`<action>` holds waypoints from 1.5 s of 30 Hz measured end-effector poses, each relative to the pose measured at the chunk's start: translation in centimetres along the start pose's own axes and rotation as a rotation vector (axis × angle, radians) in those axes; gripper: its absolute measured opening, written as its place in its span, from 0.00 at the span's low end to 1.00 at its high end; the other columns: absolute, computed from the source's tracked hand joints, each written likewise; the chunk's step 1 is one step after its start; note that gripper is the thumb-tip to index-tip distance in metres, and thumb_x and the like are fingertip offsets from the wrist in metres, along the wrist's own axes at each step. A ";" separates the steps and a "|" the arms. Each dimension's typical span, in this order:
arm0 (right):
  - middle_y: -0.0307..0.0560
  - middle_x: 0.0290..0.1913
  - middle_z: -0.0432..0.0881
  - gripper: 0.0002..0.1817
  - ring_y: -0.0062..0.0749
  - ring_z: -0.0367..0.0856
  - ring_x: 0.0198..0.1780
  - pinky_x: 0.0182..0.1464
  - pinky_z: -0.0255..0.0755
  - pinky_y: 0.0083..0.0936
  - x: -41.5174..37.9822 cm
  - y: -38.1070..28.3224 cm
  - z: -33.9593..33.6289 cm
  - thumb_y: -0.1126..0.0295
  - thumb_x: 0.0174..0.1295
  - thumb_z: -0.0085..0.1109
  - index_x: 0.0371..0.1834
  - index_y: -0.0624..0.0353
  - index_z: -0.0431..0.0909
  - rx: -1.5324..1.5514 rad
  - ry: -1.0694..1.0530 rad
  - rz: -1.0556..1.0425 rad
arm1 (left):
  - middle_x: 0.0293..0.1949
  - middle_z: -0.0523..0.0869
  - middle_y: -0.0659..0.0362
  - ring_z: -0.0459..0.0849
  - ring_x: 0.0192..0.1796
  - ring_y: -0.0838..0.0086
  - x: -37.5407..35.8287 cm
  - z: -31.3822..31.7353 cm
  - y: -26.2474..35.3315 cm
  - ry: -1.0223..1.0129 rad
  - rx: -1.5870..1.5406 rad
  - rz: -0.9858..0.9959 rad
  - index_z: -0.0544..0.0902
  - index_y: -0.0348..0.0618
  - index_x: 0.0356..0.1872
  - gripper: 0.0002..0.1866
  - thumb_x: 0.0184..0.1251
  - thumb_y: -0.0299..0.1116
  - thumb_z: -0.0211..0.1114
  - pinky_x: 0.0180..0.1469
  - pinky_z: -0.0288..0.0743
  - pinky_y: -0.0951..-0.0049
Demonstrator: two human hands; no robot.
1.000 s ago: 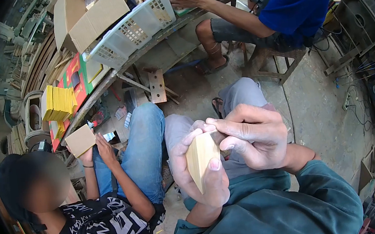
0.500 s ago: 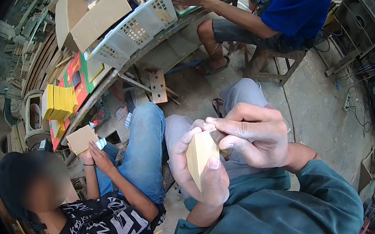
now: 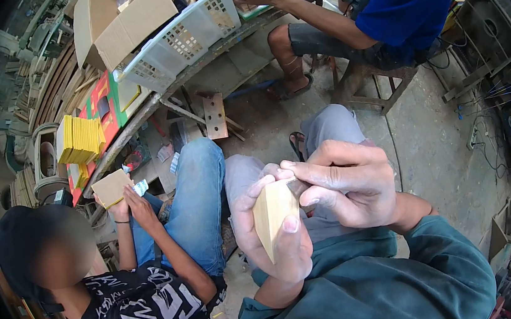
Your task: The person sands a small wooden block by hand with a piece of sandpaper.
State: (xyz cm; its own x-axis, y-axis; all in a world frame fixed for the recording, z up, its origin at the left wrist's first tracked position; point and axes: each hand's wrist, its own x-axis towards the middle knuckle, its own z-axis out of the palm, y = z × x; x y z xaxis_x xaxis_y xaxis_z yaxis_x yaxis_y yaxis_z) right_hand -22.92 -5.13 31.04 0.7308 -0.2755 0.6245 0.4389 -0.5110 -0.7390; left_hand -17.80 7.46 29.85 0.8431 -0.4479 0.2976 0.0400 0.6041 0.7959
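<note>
A pale, angular wooden block (image 3: 275, 211) is gripped in my left hand (image 3: 291, 253), the thumb lying across its near face and the fingers wrapped behind it. My right hand (image 3: 353, 183) pinches a small, dark grey piece (image 3: 297, 186) that looks like folded sandpaper. That piece touches the upper right edge of the block. Whitish dust coats the fingers of both hands. Both hands are close together above my lap.
To the left sits a co-worker (image 3: 151, 297) rubbing a flat board (image 3: 113, 188). Another person in a blue shirt (image 3: 405, 4) sits at the bench beyond. On that bench are a white plastic basket (image 3: 183, 48), a cardboard box (image 3: 137, 31) and stacked yellow pieces (image 3: 80, 138).
My hands and the block stay almost in place. The co-worker's hands and board at the left have shifted very slightly.
</note>
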 end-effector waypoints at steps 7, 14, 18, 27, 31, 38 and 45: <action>0.47 0.31 0.82 0.16 0.27 0.81 0.27 0.27 0.73 0.20 0.0 0.0 0.1 0.72 0.56 0.66 0.47 0.67 0.82 0.004 0.022 0.026 | 0.56 0.70 0.39 0.71 0.62 0.57 0.1 -0.2 -0.2 -0.004 0.019 -0.003 0.63 0.25 0.59 0.30 0.53 0.29 0.54 0.67 0.64 0.63; 0.48 0.31 0.83 0.16 0.27 0.81 0.26 0.28 0.74 0.19 0.0 0.3 0.3 0.72 0.56 0.65 0.47 0.67 0.82 0.008 0.026 0.008 | 0.56 0.71 0.39 0.71 0.61 0.57 0.3 -0.3 -0.5 -0.014 0.009 0.019 0.63 0.25 0.59 0.30 0.54 0.29 0.54 0.67 0.63 0.63; 0.47 0.31 0.83 0.16 0.26 0.81 0.26 0.27 0.73 0.19 0.0 0.2 0.2 0.72 0.56 0.65 0.48 0.67 0.82 0.006 0.033 0.012 | 0.57 0.70 0.38 0.71 0.62 0.58 0.1 -0.5 -0.7 -0.047 -0.008 0.044 0.63 0.25 0.60 0.30 0.55 0.29 0.54 0.67 0.63 0.64; 0.47 0.31 0.83 0.17 0.25 0.81 0.26 0.26 0.72 0.18 0.0 0.0 0.3 0.72 0.57 0.65 0.49 0.67 0.81 0.032 -0.001 0.029 | 0.55 0.70 0.40 0.72 0.60 0.60 0.0 -0.4 -0.5 -0.031 0.027 0.033 0.62 0.26 0.59 0.29 0.56 0.30 0.55 0.65 0.64 0.66; 0.47 0.31 0.83 0.17 0.25 0.80 0.25 0.27 0.73 0.18 -0.4 0.4 0.7 0.73 0.57 0.65 0.49 0.67 0.81 0.048 0.043 0.022 | 0.55 0.70 0.40 0.71 0.60 0.59 0.1 -0.5 -0.7 -0.012 0.052 0.024 0.63 0.26 0.58 0.29 0.54 0.30 0.54 0.66 0.63 0.65; 0.45 0.29 0.81 0.17 0.24 0.80 0.25 0.26 0.72 0.18 -0.3 0.2 0.8 0.73 0.56 0.65 0.49 0.67 0.82 0.000 0.059 0.016 | 0.54 0.70 0.40 0.72 0.59 0.58 0.0 -0.1 -0.7 0.023 0.077 0.010 0.63 0.26 0.58 0.30 0.53 0.30 0.54 0.65 0.63 0.65; 0.46 0.30 0.81 0.17 0.25 0.80 0.26 0.28 0.73 0.18 0.0 0.0 0.6 0.73 0.56 0.65 0.49 0.67 0.81 0.004 0.022 0.013 | 0.54 0.70 0.39 0.71 0.58 0.59 0.0 -0.1 -0.4 0.031 0.098 0.029 0.63 0.27 0.57 0.29 0.53 0.31 0.54 0.65 0.63 0.65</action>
State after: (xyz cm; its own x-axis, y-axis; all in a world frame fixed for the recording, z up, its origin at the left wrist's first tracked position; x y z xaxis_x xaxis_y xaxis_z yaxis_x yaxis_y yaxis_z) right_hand -22.64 -4.62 30.86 0.7248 -0.2994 0.6205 0.4318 -0.5044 -0.7477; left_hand -17.80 7.28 29.49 0.8596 -0.4095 0.3058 -0.0360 0.5484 0.8355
